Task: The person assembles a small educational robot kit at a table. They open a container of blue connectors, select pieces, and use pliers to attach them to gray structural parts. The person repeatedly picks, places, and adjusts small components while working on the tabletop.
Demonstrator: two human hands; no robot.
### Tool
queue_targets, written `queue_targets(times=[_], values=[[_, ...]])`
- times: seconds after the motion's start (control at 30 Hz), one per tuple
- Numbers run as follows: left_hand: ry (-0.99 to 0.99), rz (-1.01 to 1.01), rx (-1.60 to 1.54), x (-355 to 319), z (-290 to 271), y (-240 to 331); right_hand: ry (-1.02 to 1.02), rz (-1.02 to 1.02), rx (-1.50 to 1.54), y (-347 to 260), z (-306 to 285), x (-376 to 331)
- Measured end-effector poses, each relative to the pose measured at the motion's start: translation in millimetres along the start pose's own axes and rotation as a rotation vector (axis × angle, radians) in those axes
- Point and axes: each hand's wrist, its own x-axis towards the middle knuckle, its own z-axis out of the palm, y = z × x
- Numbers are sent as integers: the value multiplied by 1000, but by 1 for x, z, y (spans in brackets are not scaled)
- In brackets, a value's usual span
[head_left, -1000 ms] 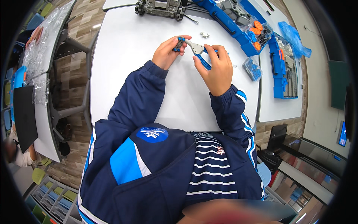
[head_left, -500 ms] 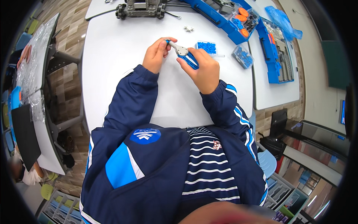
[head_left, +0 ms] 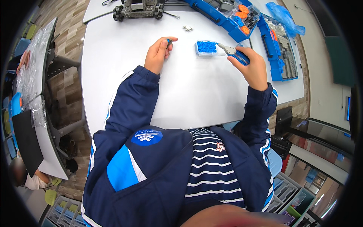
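Note:
My left hand (head_left: pixel 155 58) is closed, with a small dark blue piece (head_left: pixel 169 41) pinched between thumb and forefinger. In my right hand (head_left: pixel 255 70) is a plier-like tool (head_left: pixel 227 49) with a grey head and blue handles. Its tip points left, close to the right side of a small clear box (head_left: pixel 206 54) full of little blue pegs (head_left: pixel 207 46). My right fingers and the tool cover most of what lies behind them, including a second clear box.
A grey wheeled robot chassis (head_left: pixel 140 9) stands at the far left of the white table (head_left: pixel 121 72). Small white parts (head_left: pixel 187 28) lie beyond my left hand. Blue cases (head_left: pixel 242 34) of parts and a blue plastic bag (head_left: pixel 285 19) are at the far right.
My right hand has moved right with the plier-like tool, away from my left hand, to beside the peg box. The left hand keeps its small piece in nearly the same place.

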Motion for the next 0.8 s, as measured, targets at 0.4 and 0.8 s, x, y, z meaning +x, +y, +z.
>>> queue_targets(times=[0.4, 0.8], values=[[78, -61, 23, 2, -5, 1, -212, -207, -322, 6, -5, 37], [70, -79, 72, 1, -4, 4, -333, -225, -369, 13, -13, 44]])
